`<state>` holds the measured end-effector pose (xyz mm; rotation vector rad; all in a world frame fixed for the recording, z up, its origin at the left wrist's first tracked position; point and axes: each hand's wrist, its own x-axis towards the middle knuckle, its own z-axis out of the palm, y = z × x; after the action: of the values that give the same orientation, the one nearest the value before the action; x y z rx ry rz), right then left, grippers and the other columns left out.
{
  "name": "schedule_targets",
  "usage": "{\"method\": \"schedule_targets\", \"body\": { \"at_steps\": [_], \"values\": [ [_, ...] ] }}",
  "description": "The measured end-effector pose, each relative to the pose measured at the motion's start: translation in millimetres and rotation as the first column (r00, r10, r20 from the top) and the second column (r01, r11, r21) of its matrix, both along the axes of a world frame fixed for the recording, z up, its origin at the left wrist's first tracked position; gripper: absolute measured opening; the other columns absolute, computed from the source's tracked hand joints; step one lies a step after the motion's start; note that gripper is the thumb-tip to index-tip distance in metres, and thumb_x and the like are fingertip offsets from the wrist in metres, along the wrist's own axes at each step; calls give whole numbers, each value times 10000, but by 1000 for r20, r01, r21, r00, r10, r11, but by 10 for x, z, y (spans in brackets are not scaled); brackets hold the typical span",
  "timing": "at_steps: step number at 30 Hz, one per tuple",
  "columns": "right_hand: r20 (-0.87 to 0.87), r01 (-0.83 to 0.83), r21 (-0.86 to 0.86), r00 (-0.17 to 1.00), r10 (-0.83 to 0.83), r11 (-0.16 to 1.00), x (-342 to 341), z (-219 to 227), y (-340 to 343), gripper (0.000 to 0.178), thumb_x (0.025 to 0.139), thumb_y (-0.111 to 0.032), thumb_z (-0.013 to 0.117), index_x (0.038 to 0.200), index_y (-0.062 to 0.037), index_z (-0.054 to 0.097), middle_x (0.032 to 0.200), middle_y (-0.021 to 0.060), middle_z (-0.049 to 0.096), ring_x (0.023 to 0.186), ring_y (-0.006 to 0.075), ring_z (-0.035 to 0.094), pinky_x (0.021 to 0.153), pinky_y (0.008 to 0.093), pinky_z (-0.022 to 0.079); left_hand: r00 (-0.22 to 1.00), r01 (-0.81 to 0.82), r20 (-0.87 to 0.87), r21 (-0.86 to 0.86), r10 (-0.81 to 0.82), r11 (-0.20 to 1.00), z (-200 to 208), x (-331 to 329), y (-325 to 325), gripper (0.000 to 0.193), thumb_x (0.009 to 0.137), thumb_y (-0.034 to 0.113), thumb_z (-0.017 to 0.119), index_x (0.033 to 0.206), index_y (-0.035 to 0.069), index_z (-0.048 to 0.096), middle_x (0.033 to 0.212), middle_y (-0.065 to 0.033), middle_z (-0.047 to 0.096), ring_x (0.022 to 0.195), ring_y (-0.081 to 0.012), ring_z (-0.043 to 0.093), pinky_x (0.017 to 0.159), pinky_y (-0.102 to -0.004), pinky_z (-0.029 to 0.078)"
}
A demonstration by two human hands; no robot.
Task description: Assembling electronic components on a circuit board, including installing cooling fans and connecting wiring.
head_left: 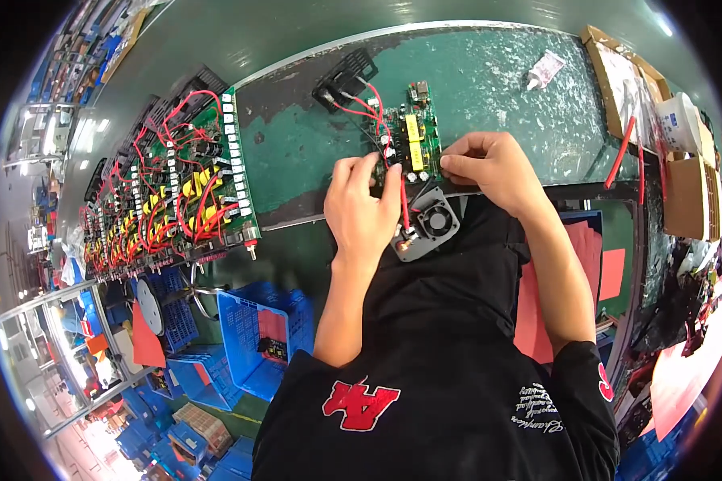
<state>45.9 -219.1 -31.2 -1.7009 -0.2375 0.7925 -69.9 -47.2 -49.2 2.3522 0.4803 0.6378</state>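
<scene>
A green circuit board [429, 144] with yellow transformers stands on the workbench in front of me. My left hand [359, 200] curls its fingers and thumb round the board's near left side, beside the red wires. At the right edge, my right hand [489, 170] pinches the board between thumb and bent fingers; the exact contact is partly hidden. Red wires run from the board to a black vented plastic panel [345, 80] lying beyond it. Another red lead reaches a square black fan [436, 222] on a grey plate, which hangs at the bench's near edge against my lap.
Several wired circuit boards [176, 176] stand in a row at the left. A small white bottle [546, 70] lies at the far right of the bench. Red tubing [620, 152] and a cardboard box [692, 196] are on the right. Blue crates [253, 337] sit below left.
</scene>
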Motion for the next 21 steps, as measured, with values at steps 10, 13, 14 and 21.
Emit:
{"method": "schedule_targets", "body": {
  "at_steps": [10, 13, 14, 21],
  "values": [
    [-24, 28, -47, 999, -29, 998, -17, 32, 83, 116, 874, -75, 707, 875, 34, 668, 829, 47, 668, 753, 102, 631, 707, 240, 535, 999, -33, -29, -98, 31, 995, 78, 5, 58, 497, 759, 348, 799, 1067, -26, 689, 883, -127, 626, 709, -242, 640, 649, -365, 511],
    [11, 22, -78, 1000, -21, 997, -32, 38, 98, 120, 871, -77, 712, 870, 34, 668, 809, 45, 665, 736, 100, 629, 697, 239, 534, 999, -20, -31, -190, 15, 981, 40, -11, 117, 448, 752, 320, 809, 1046, -5, 713, 845, -106, 627, 685, -219, 634, 636, -352, 510],
    [23, 36, -90, 999, -34, 995, -51, 38, 101, 122, 870, -79, 715, 869, 33, 668, 800, 44, 664, 729, 99, 628, 691, 238, 533, 999, -20, -28, -198, 15, 980, 35, -16, 112, 428, 751, 303, 811, 1042, 3, 719, 833, -97, 628, 679, -210, 634, 630, -345, 509],
    [67, -6, -213, 998, 20, 977, -17, 167, 173, 143, 872, -88, 713, 907, 44, 673, 820, 49, 664, 752, 101, 630, 703, 241, 532, 999, -8, 45, -196, 18, 981, -50, -37, 124, 358, 764, 229, 816, 1032, 8, 732, 822, -83, 641, 649, -173, 643, 576, -302, 516]
  ]
}}
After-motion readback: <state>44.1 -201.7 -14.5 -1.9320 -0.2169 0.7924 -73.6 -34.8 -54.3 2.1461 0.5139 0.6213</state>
